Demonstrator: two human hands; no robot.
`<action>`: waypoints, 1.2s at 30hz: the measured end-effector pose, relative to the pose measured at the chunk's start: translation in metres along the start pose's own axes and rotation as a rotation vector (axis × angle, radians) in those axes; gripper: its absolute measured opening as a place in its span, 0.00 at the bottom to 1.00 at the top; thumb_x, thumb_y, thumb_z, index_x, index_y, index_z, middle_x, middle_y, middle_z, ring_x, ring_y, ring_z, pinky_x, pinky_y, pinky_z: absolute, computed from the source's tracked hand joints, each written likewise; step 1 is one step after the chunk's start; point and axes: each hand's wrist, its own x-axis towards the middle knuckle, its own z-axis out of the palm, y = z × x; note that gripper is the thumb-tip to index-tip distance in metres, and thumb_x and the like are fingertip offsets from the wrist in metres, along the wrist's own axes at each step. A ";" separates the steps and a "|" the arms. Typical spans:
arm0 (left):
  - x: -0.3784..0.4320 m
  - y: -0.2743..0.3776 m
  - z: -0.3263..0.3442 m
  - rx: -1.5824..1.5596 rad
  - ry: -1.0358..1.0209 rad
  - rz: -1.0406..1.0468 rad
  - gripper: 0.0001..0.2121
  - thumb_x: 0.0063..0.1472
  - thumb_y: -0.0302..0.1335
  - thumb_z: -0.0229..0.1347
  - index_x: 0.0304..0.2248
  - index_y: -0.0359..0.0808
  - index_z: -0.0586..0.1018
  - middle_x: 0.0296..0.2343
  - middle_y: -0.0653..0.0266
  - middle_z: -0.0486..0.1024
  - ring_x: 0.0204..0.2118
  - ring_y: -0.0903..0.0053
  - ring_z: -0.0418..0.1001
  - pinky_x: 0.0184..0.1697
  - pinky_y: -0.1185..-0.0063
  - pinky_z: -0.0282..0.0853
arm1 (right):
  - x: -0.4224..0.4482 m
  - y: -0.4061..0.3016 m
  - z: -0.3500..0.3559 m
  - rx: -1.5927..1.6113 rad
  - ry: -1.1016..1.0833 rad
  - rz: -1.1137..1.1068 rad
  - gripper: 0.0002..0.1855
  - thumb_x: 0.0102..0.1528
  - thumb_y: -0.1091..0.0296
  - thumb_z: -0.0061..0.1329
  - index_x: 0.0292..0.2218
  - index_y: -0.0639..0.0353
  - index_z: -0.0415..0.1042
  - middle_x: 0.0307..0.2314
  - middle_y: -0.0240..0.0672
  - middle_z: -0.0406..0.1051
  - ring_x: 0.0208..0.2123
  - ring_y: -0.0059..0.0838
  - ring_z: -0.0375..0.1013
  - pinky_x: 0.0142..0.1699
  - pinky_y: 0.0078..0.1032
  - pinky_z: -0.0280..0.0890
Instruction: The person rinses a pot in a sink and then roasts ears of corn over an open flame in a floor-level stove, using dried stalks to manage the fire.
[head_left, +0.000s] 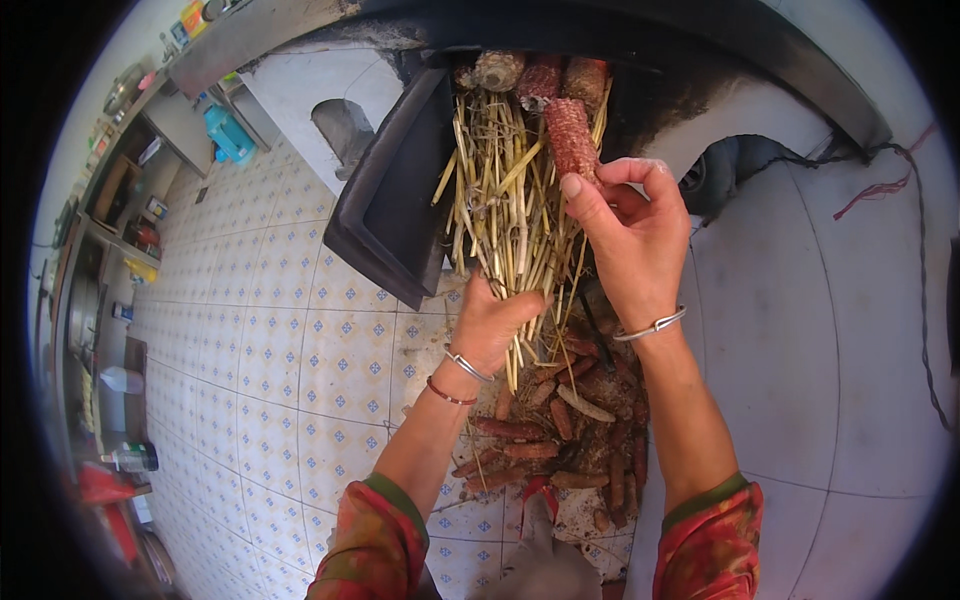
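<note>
A bundle of dry straw stalks (517, 202) reaches into the mouth of a stove, and my left hand (495, 319) is closed around its lower end. My right hand (634, 217) pinches the near end of a red corncob (571, 135) between thumb and fingers, above the bundle's right side. Several more cobs lie at the stove opening past the straw, among them a dark red cob (538, 79) and a pale-ended cob (499, 71). The black metal stove door (397, 180) stands swung out to the left. The inside of the stove is mostly hidden.
Loose corncobs (529, 450) are heaped on the tiled floor (345, 337) below my hands, with a dark rod among them. A white wall (765, 330) rises at right, with a hanging cable (919, 300). At far left are shelves with containers and a blue thermos (229, 135).
</note>
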 end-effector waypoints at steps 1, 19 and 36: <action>0.000 -0.001 0.000 -0.012 0.006 0.002 0.19 0.44 0.12 0.51 0.39 0.29 0.68 0.29 0.66 0.72 0.29 0.83 0.70 0.33 0.83 0.68 | -0.001 0.001 0.000 -0.016 0.002 -0.006 0.13 0.45 0.74 0.56 0.28 0.65 0.64 0.22 0.29 0.65 0.24 0.14 0.66 0.28 0.12 0.63; 0.011 -0.007 0.004 -0.099 -0.047 0.013 0.24 0.45 0.10 0.48 0.45 0.30 0.64 0.35 0.63 0.70 0.35 0.79 0.71 0.38 0.81 0.70 | 0.009 0.013 0.008 -0.459 -0.041 -0.367 0.12 0.44 0.75 0.53 0.28 0.64 0.62 0.26 0.41 0.61 0.22 0.38 0.66 0.26 0.29 0.63; 0.027 -0.017 0.001 0.042 -0.027 0.107 0.19 0.47 0.13 0.51 0.42 0.31 0.69 0.33 0.65 0.73 0.33 0.79 0.71 0.38 0.82 0.67 | -0.038 0.042 -0.068 -0.581 -0.010 -0.420 0.15 0.46 0.79 0.49 0.39 0.59 0.70 0.37 0.41 0.68 0.38 0.40 0.69 0.41 0.27 0.65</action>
